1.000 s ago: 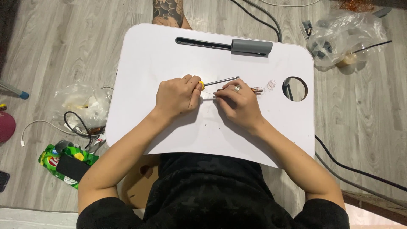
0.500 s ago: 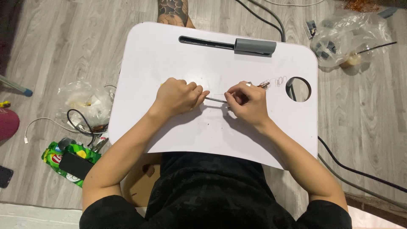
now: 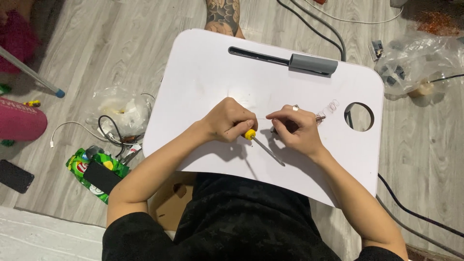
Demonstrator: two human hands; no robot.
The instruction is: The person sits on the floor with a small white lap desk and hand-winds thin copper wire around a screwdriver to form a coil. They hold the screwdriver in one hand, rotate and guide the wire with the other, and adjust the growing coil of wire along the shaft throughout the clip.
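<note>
**Screwdriver in the left hand at the middle of the lap desk**

Screwdriver (image 3: 263, 145) with a yellow handle sits in the curled left hand (image 3: 227, 121), near the centre of the frame; its metal shaft slants down and to the right over the white lap desk (image 3: 203, 72), tip pointing toward the person's body. The left hand's fingers are closed around the handle. Just right of it, the right hand (image 3: 297, 130) is pinched shut on a small metal part (image 3: 320, 116), which pokes out past the fingers toward a round hole (image 3: 359, 116) in the desk; what exactly the part is cannot be told. A small wire spring (image 3: 332, 103) lies on the desk just above that part. Along the desk's upper edge runs a dark slot with a grey clip (image 3: 312, 64). On the wooden floor, a clear plastic bag (image 3: 415, 58) lies at upper right, and a green packet (image 3: 96, 171) at lower left.
</note>
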